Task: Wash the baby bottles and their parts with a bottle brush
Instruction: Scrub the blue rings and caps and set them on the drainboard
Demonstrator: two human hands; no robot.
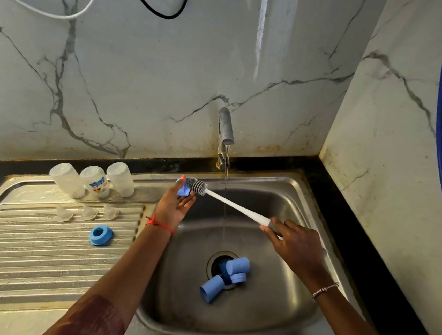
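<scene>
The left hand [175, 206] pinches a blue plastic screw collar [183, 190] at its fingertips, raised over the far left edge of the stainless steel sink [315, 211], probably so that drips fall into the basin. The right hand [297, 246] is wrapped round the grey end of a long white-handled bottle brush [235, 206]. Its grey bristled head [198, 186] touches the collar just beyond the left fingertips, and the handle crosses the thin stream from the metal tap [226, 128]. Below both grips, blue plastic caps [237, 266] lie over the drain, seemingly unwashed. Left of the left wrist, on the ridged drainboard [43, 258], three clear bottles [95, 181] stand upside down, likely draining, with three clear teats [89, 212] and another blue ring [100, 235] in front of them
</scene>
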